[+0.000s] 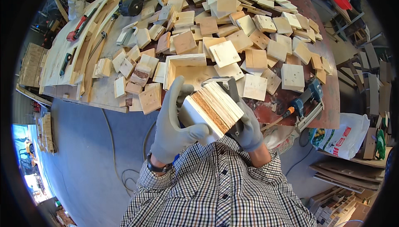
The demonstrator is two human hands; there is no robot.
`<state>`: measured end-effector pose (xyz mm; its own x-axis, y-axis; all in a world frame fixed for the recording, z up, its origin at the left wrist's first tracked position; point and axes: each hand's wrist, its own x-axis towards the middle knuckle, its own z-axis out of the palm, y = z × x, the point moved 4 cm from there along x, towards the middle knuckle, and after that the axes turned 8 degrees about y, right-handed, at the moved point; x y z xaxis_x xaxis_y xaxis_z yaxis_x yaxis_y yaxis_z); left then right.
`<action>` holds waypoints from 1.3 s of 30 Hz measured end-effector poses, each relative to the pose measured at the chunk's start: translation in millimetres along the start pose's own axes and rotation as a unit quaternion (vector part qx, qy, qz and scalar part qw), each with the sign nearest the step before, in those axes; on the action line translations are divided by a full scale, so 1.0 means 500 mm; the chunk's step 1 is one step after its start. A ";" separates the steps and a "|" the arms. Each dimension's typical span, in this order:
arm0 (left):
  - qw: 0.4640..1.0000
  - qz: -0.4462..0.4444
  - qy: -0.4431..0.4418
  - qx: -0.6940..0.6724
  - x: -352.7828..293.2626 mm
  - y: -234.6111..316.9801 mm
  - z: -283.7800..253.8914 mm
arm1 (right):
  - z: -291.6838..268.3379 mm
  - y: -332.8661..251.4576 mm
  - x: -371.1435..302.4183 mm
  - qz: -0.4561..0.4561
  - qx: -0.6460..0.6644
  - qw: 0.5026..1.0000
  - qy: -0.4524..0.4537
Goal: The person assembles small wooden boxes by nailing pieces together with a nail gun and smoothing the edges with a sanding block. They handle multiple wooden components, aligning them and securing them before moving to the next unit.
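In front of my chest, my gloved left hand (pixel 176 123) is closed round a thick stack of square plywood pieces (pixel 214 106). The layered edges of the stack face up, and one band is darker brown. My gloved right hand (pixel 248 125) is closed on a dark metal piece (pixel 224 86) pressed against the far right side of the stack. Its kind cannot be made out, since the stack and fingers cover most of it. Just beyond my hands, an open-topped wooden box (pixel 187 71) sits at the table's near edge.
A large heap of square wooden blocks (pixel 226 4) covers the reddish table (pixel 328 114). On the right lies a blue-black nail gun (pixel 307 98) with a hose. Long boards (pixel 70 60), a red-handled tool (pixel 77 28) and a black tape measure (pixel 132 4) are at left. A cable (pixel 112 144) trails on the floor.
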<state>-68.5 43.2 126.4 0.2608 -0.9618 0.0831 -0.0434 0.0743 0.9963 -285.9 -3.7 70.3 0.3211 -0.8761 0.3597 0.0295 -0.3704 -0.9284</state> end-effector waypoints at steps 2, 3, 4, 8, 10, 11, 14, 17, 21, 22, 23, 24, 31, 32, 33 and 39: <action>0.998 0.005 -0.058 -0.011 0.009 -0.026 -0.009 | 0.005 -0.023 0.004 0.003 0.032 0.999 0.016; 0.994 -0.002 -0.100 -0.035 0.023 -0.041 -0.004 | 0.002 -0.034 0.011 -0.012 0.038 0.999 0.015; 0.987 -0.043 -0.127 -0.086 0.015 -0.048 0.004 | 0.001 -0.045 0.014 0.026 0.070 0.997 0.021; 0.940 -0.208 -0.126 -0.239 -0.034 -0.105 0.021 | 0.004 -0.091 0.032 0.121 0.154 0.978 0.071; 0.919 -0.232 -0.123 -0.293 -0.046 -0.118 0.030 | 0.003 -0.092 0.033 0.098 0.134 0.981 0.095; 0.908 -0.245 -0.127 -0.316 -0.052 -0.114 0.031 | -0.001 -0.089 0.034 0.074 0.101 0.987 0.098; 0.910 -0.248 -0.145 -0.298 -0.051 -0.107 0.029 | -0.016 -0.104 0.049 0.068 0.051 0.987 0.137; 0.964 -0.108 -0.152 -0.188 -0.042 -0.078 0.013 | -0.061 -0.123 0.059 0.022 0.067 0.988 0.140; 0.934 0.226 -0.009 0.278 -0.030 0.014 0.010 | -0.084 -0.210 0.072 -0.150 -0.182 0.969 -0.070; 0.924 0.246 -0.002 0.291 -0.028 0.016 0.013 | -0.072 -0.215 0.066 -0.208 -0.235 0.945 -0.095; 0.915 0.266 0.005 0.304 -0.026 0.016 0.016 | -0.046 -0.220 0.056 -0.203 -0.292 0.927 -0.121; 0.904 0.285 0.013 0.318 -0.031 0.018 0.016 | -0.015 -0.224 0.051 -0.197 -0.345 0.905 -0.148; 0.919 0.280 0.026 0.277 -0.031 0.030 0.032 | 0.000 -0.109 0.032 -0.076 -0.194 0.977 0.049; 0.915 0.290 0.036 0.279 -0.027 0.030 0.031 | 0.005 -0.137 0.022 -0.143 -0.210 0.966 0.044; 0.908 0.303 0.040 0.285 -0.016 0.034 0.030 | 0.012 -0.172 0.019 -0.165 -0.276 0.947 -0.001; 0.933 0.255 0.061 0.244 -0.016 0.018 0.011 | -0.030 -0.004 0.052 0.044 -0.180 0.980 0.076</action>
<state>-76.3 50.0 134.7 0.1930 -0.7941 0.5764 -0.6189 0.3574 0.6995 -292.1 -30.3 83.0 0.1615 -0.9356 0.3141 -0.3375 -0.3514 -0.8733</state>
